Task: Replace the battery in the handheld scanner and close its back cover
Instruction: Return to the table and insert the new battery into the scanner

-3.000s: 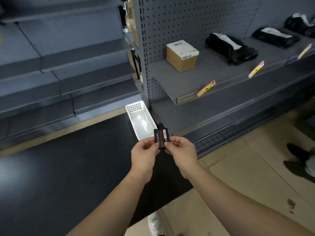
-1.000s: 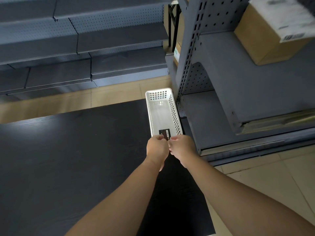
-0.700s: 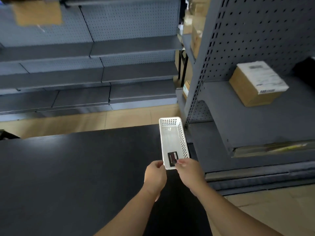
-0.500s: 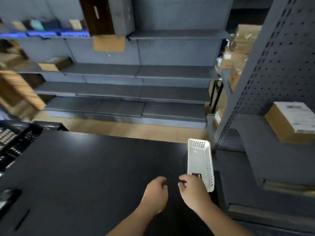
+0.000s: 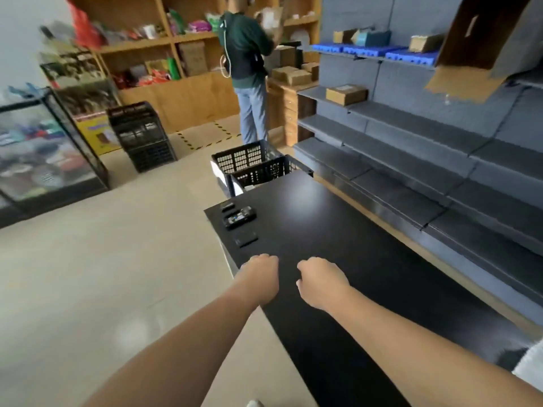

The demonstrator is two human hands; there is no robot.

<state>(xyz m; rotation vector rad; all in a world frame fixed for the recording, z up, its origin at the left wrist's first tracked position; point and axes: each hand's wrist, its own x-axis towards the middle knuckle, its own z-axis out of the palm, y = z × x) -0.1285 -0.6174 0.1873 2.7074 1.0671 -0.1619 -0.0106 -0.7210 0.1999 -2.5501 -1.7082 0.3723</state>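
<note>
Left hand (image 5: 260,271): our grip loosely curled, pinching nothing.
Right hand (image 5: 318,282): likewise curled, empty.
Scanner (image 5: 239,217): on desk (image 5: 338,230) corner, ahead of us; flat piece (image 5: 246,238) beside, laid out for reassembly.

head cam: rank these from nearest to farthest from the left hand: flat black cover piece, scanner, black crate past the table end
From the left hand:
1. Flat black cover piece, on the table just ahead of it.
2. Scanner, farther along the table's left edge.
3. Black crate, on the floor beyond the table's far end.
</note>
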